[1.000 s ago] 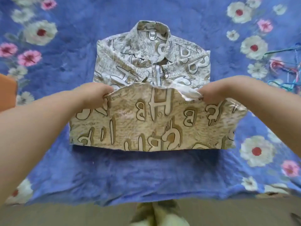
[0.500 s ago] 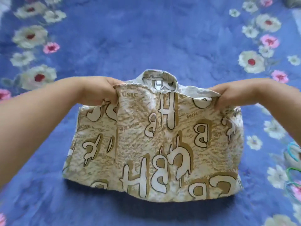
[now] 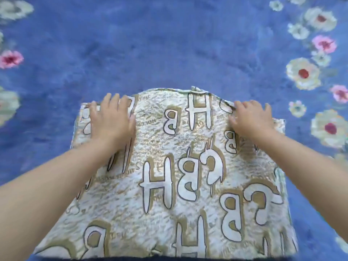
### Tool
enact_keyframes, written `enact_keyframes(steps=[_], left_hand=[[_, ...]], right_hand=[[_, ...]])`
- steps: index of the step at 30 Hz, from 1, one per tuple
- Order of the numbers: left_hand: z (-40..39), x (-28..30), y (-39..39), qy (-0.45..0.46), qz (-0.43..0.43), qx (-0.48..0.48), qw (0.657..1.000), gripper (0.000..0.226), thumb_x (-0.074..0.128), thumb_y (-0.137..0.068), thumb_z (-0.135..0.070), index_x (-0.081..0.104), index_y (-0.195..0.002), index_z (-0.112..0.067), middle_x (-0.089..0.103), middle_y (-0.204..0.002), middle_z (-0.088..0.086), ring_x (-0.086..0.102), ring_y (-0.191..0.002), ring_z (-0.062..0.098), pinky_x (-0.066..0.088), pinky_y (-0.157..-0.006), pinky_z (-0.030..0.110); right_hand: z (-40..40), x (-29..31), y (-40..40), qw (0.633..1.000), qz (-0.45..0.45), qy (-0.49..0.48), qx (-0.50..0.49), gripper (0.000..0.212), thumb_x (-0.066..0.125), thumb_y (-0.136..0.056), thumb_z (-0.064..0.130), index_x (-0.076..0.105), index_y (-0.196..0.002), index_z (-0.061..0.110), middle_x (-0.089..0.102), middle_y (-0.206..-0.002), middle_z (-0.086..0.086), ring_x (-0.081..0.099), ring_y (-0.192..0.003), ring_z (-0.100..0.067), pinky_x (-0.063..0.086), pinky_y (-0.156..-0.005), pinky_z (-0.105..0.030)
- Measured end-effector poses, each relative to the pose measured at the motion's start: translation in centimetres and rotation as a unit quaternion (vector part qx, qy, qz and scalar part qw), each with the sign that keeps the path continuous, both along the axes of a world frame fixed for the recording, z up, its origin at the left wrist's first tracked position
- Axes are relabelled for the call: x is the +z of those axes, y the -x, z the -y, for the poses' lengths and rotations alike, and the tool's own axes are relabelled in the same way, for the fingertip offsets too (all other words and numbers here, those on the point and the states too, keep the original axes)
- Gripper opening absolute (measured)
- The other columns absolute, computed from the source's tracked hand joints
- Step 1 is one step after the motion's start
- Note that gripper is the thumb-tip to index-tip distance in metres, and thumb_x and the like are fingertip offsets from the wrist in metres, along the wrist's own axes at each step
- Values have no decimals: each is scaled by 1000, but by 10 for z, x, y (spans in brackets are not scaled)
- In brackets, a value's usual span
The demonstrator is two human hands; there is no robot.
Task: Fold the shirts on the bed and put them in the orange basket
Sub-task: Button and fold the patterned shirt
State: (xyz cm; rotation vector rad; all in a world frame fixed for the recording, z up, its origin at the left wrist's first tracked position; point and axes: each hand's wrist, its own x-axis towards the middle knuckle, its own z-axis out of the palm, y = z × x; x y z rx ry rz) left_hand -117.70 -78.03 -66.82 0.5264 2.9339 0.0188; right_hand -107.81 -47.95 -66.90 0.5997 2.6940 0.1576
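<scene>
Evidently the fold was nearly finished: the shirt [image 3: 180, 166], beige with big printed letters, lay doubled over on the blue flowered bed [image 3: 169, 44], filling the lower middle of the frame. The left hand [image 3: 113, 119] and the right hand [image 3: 252, 121] pressed flat on its far edge, fingers spread and straight, gripping nothing. Carrying it to the orange basket looked to be what was left; that basket lay outside the view. The shirt's near edge was cut off at the bottom, and any other shirts could not be seen
</scene>
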Motion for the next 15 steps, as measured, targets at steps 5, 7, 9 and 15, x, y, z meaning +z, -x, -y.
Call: enact_keyframes(steps=[5, 7, 9, 15], left_hand=[[23, -22, -25, 29, 48, 1, 998, 58, 26, -96, -45, 25, -145, -15, 14, -154, 14, 2, -143, 27, 1, -111, 51], [27, -26, -33, 25, 54, 18, 998, 56, 30, -97, -40, 23, -146, -14, 10, -155, 13, 0, -143, 28, -3, -111, 52], [26, -25, -43, -11, 37, 11, 999, 54, 31, -98, -35, 26, -145, -10, 12, -155, 14, 2, -144, 28, -3, -111, 53], [1, -20, -98, -171, 34, -173, 969, 59, 23, -93, -41, 47, -132, -4, 36, -145, 18, 21, -139, 28, 2, -111, 47]], right_hand=[[-11, -19, -46, 987, -97, 55, -118, 73, 18, -83, 52, 28, -143, 11, 30, -148, -10, 20, -138, -27, 11, -110, -52], [-15, -19, -62, 958, -159, 80, -223, 79, 20, -77, 51, 29, -141, 5, 29, -147, -14, 22, -137, -30, 15, -109, -51], [-16, -17, -79, 918, -207, 125, -314, 81, 26, -76, 52, 32, -138, 1, 33, -144, -19, 28, -133, -33, 22, -106, -45], [-15, -3, -124, 803, -265, 290, -448, 52, 40, -96, 42, 60, -97, -6, 60, -109, -25, 57, -91, -31, 32, -64, -33]])
